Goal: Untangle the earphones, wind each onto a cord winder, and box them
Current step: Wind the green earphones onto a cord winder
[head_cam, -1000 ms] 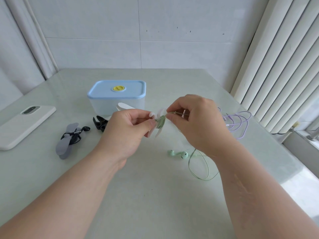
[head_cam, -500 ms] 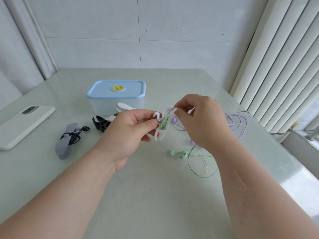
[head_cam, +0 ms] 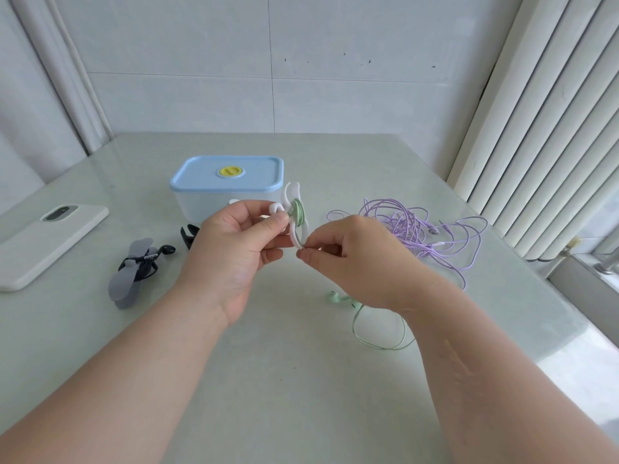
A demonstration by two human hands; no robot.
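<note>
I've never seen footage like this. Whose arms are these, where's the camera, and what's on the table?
No machine here: a person's two bare arms, filmed by one camera worn on their head. The left hand grips a white plastic cord winder; the right hand pinches the green earphone cable partly wound round it. On the pale table lie a tangled purple earphone cable, a grey winder wrapped with black earphones, a clear box with a blue lid, and a flat white phone.

Open surface (head_cam: 284, 380) between the forearms, lidded box (head_cam: 227, 182) blocking centre back, purple cord tangle (head_cam: 412, 229) spread at right, phone (head_cam: 47, 242) and grey winder (head_cam: 132, 276) at left, green cord loop (head_cam: 355, 324) beneath right wrist.
</note>
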